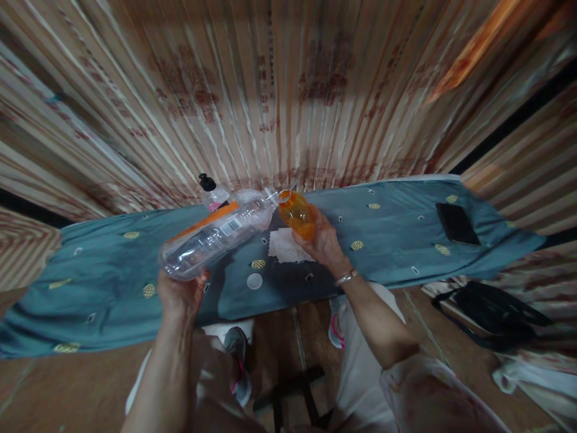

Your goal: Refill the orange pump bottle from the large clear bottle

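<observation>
My left hand [183, 294] is wrapped round the base of a large clear plastic bottle [202, 246] with an orange label. The bottle is tilted, its neck pointing right and away from me. In my right hand [324, 243] is a small orange bottle [296, 213], tipped so that its open mouth meets the mouth of the clear bottle. Whether liquid flows between them I cannot tell. A crumpled white tissue [288, 246] lies on the cloth below the orange bottle. Nearer to me is a small round translucent lid [255, 281].
Behind the clear bottle stands a pump bottle [208, 183] with a black top. A black phone [457, 224] lies on the right of the cloth-covered table [387, 222]. A striped curtain [279, 90] hangs behind. A black bag [491, 310] is at the lower right.
</observation>
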The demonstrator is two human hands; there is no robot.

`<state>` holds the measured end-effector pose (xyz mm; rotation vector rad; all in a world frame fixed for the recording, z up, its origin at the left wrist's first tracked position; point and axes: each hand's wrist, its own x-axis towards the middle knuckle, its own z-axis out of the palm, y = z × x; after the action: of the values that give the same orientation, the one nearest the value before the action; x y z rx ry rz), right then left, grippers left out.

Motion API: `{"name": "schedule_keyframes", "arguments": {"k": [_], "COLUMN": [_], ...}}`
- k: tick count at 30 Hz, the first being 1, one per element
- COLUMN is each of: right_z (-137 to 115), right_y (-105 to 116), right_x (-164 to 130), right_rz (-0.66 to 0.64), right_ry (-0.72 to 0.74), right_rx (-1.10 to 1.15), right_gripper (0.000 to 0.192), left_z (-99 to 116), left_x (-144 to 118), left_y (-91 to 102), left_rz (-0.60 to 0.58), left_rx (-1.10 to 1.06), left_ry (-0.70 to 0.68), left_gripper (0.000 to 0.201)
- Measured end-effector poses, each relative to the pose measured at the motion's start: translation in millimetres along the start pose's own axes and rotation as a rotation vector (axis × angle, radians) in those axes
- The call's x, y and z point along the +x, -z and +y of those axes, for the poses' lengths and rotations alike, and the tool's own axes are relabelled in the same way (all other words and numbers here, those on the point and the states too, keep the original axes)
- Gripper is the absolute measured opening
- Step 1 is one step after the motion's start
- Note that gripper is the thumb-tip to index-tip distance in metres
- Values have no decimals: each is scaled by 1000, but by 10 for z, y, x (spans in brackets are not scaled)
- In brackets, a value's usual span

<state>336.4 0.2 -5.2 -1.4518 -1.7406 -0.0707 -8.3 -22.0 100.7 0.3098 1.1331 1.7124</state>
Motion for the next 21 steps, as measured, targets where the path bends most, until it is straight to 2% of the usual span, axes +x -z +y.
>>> {"name": "schedule_keyframes", "arguments": {"k": [7,14,16,19,21], "right_z": [-11,-24,-22,-20,-22], "right_y": [-21,-52,-58,-70,-77], "right_x": [32,43,46,48,48], "right_rz": [-21,-16,-6,2,3], "right_ry": [-30,-44,-38,-31,-26], "right_rx": [19,46,48,49,56], "right_gripper": [83,84,86,92,93], "left_z": [-16,51,47,16,-5], "left_x": [22,-71,-68,-39,-22], "left_y": [0,-140,-143,-114,-96], "left_rz": [-37,37,43,-8,-16], "left_rx": [3,-25,-14,1,0], "left_ry": [-47,-2,-3,-33,-50], "left_gripper": [9,28,26,17,18]}}
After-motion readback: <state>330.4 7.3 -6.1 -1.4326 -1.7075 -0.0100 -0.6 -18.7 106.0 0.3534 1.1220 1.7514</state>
